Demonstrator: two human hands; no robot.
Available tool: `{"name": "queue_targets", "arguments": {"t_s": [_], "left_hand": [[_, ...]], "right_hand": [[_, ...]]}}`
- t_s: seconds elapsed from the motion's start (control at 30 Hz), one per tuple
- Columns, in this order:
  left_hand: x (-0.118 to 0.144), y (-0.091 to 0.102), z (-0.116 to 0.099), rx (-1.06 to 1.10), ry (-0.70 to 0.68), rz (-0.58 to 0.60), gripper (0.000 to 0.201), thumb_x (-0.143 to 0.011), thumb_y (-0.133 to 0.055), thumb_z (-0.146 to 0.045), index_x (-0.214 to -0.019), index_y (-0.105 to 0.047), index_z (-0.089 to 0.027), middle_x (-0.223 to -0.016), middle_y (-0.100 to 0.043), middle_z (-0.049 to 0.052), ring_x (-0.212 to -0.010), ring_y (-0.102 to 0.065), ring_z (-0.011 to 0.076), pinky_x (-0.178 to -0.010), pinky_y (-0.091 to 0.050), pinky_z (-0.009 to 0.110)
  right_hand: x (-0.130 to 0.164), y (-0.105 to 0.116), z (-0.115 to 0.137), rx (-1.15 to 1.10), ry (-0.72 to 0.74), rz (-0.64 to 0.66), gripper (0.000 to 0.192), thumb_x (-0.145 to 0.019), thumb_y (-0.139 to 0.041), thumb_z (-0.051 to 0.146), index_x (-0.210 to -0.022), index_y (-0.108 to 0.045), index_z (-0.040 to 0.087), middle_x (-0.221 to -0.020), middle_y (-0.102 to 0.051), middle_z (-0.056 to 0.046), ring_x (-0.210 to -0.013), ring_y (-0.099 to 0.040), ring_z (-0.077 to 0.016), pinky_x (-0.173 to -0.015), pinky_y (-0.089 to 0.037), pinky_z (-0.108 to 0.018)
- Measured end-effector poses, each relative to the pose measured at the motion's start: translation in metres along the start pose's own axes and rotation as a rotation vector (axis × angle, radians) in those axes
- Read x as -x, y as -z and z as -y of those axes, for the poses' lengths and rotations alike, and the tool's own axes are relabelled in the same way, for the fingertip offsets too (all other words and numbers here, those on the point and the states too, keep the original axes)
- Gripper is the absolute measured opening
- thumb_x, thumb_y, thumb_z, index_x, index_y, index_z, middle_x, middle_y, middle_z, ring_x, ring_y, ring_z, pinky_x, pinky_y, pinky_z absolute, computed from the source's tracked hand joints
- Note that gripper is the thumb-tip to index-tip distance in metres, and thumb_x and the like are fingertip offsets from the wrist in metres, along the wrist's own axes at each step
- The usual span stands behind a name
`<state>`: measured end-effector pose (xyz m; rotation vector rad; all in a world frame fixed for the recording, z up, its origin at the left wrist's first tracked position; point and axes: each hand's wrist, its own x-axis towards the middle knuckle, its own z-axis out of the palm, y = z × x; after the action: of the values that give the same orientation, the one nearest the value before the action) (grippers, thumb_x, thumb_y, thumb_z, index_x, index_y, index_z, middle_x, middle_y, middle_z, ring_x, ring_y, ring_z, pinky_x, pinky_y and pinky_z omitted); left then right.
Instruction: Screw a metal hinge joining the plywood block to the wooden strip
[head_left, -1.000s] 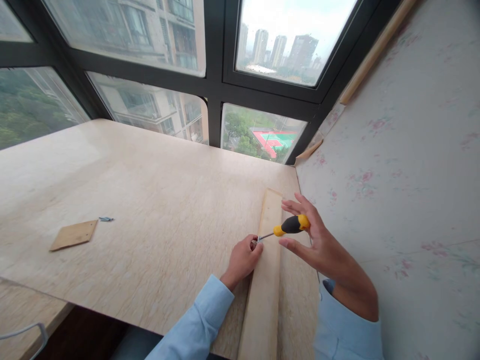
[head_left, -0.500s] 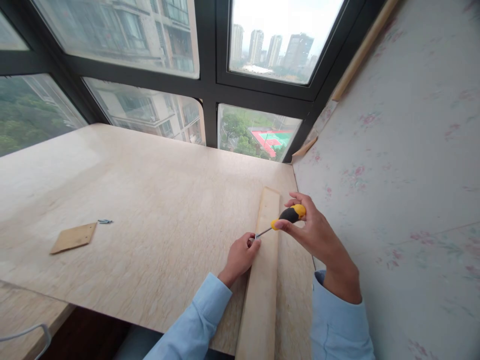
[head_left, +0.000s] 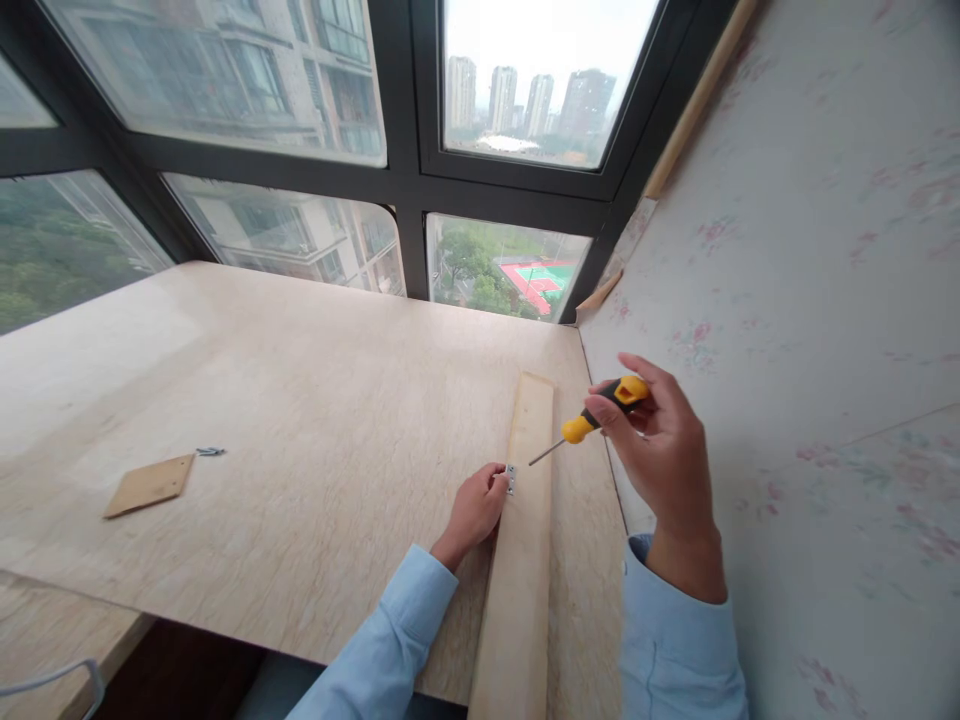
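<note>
My left hand (head_left: 478, 505) is at the left edge of a long pale wooden plank (head_left: 521, 590). Its thumb and fingers pinch a small silver metal plate with holes (head_left: 511, 480), which rests against the plank's edge; whether it is a hinge or a bracket I cannot tell. Off to the right, my right hand (head_left: 664, 440) grips a yellow and black screwdriver (head_left: 600, 408) by its handle. The screwdriver slants down to the left, and its tip is over the plank, apart from the metal plate.
On the marble-patterned countertop (head_left: 300, 400) at left lie a thin brown wooden piece (head_left: 148, 487) with small holes and several screws (head_left: 211, 452). A floral-papered wall (head_left: 810, 330) rises close on the right. Dark-framed windows (head_left: 405, 150) stand behind. A pale cable (head_left: 52, 678) crosses the lower left corner.
My right hand has drawn the screwdriver up and to the right, so its tip has left the metal plate. My left hand stays at the plank's edge, and the plate now shows more.
</note>
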<state>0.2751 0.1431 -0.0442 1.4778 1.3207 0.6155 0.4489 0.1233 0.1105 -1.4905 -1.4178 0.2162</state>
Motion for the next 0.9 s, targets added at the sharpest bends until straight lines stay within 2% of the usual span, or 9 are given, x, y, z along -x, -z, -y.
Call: {"name": "queue_targets", "arguments": {"t_s": [0.07, 0.13, 0.2, 0.33, 0.4, 0.47, 0.63, 0.73, 0.9], "left_hand": [[0.0, 0.0, 0.001, -0.008, 0.005, -0.002, 0.037, -0.091, -0.042, -0.032, -0.11, -0.069, -0.016, -0.095, -0.072, 0.006, -0.081, -0.064, 0.0196, -0.068, -0.045, 0.026], [0.0, 0.0, 0.001, -0.011, 0.014, 0.001, 0.037, -0.091, -0.041, -0.033, -0.11, -0.068, -0.016, -0.094, -0.072, 0.006, -0.079, -0.064, 0.0193, -0.066, -0.044, 0.026], [0.0, 0.0, 0.001, -0.013, 0.018, 0.002, 0.037, -0.091, -0.042, -0.034, -0.109, -0.069, -0.016, -0.094, -0.072, 0.007, -0.08, -0.064, 0.0196, -0.065, -0.044, 0.026], [0.0, -0.001, 0.0, -0.014, 0.036, 0.004, 0.037, -0.091, -0.043, -0.038, -0.11, -0.067, -0.017, -0.091, -0.072, 0.007, -0.078, -0.064, 0.0196, -0.064, -0.045, 0.026], [0.001, -0.001, 0.0, -0.014, 0.045, 0.007, 0.038, -0.092, -0.043, -0.039, -0.113, -0.065, -0.017, -0.087, -0.071, 0.006, -0.073, -0.063, 0.0187, -0.063, -0.045, 0.026], [0.001, 0.0, 0.0, -0.01, 0.055, 0.009, 0.038, -0.091, -0.044, -0.039, -0.115, -0.064, -0.017, -0.088, -0.071, 0.006, -0.071, -0.063, 0.0183, -0.06, -0.045, 0.026], [0.001, 0.0, 0.0, 0.031, 0.074, 0.029, 0.041, -0.092, -0.04, -0.04, -0.119, -0.063, -0.019, -0.099, -0.071, 0.007, -0.07, -0.063, 0.0184, -0.047, -0.04, 0.023], [0.0, 0.001, 0.0, 0.023, 0.068, 0.017, 0.04, -0.092, -0.04, -0.037, -0.116, -0.065, -0.018, -0.096, -0.071, 0.007, -0.078, -0.064, 0.0192, -0.056, -0.046, 0.024], [-0.001, 0.001, 0.0, 0.005, 0.057, 0.0, 0.039, -0.092, -0.042, -0.037, -0.114, -0.068, -0.017, -0.089, -0.071, 0.007, -0.081, -0.065, 0.0205, -0.068, -0.05, 0.028]], "right_hand": [[0.0, 0.005, -0.002, 0.025, 0.002, -0.124, 0.054, -0.087, -0.06, 0.052, -0.133, -0.052, 0.025, -0.1, -0.067, -0.005, -0.084, -0.069, -0.0206, -0.07, -0.059, -0.033], [-0.002, 0.01, -0.007, 0.13, -0.018, -0.132, 0.052, -0.088, -0.058, 0.054, -0.131, -0.054, 0.025, -0.096, -0.067, -0.005, -0.082, -0.068, -0.021, -0.068, -0.056, -0.032], [-0.004, 0.011, -0.017, 0.292, -0.069, 0.017, 0.05, -0.088, -0.057, 0.055, -0.127, -0.058, 0.025, -0.092, -0.068, -0.006, -0.08, -0.067, -0.0229, -0.069, -0.053, -0.034], [-0.007, -0.002, -0.05, 0.52, -0.181, 0.501, 0.037, -0.089, -0.057, 0.043, -0.121, -0.061, 0.026, -0.092, -0.072, -0.007, -0.084, -0.066, -0.0257, -0.071, -0.047, -0.033], [-0.009, -0.012, -0.068, 0.558, -0.241, 0.655, 0.03, -0.087, -0.059, 0.037, -0.115, -0.063, 0.025, -0.092, -0.072, -0.007, -0.086, -0.066, -0.0243, -0.07, -0.044, -0.03], [-0.012, -0.02, -0.083, 0.593, -0.309, 0.742, 0.026, -0.087, -0.06, 0.035, -0.109, -0.064, 0.023, -0.09, -0.072, -0.008, -0.082, -0.065, -0.0225, -0.065, -0.042, -0.028], [-0.019, -0.031, -0.109, 0.642, -0.415, 0.778, 0.022, -0.086, -0.058, 0.039, -0.098, -0.061, 0.02, -0.084, -0.069, -0.006, -0.07, -0.061, -0.0174, -0.055, -0.036, -0.025], [-0.019, -0.037, -0.125, 0.654, -0.45, 0.779, 0.024, -0.082, -0.061, 0.037, -0.099, -0.061, 0.019, -0.086, -0.069, -0.006, -0.068, -0.061, -0.0165, -0.052, -0.036, -0.024], [-0.015, -0.048, -0.143, 0.674, -0.484, 0.76, 0.032, -0.075, -0.069, 0.031, -0.104, -0.063, 0.019, -0.097, -0.071, -0.008, -0.079, -0.066, -0.0192, -0.056, -0.04, -0.024]]}}
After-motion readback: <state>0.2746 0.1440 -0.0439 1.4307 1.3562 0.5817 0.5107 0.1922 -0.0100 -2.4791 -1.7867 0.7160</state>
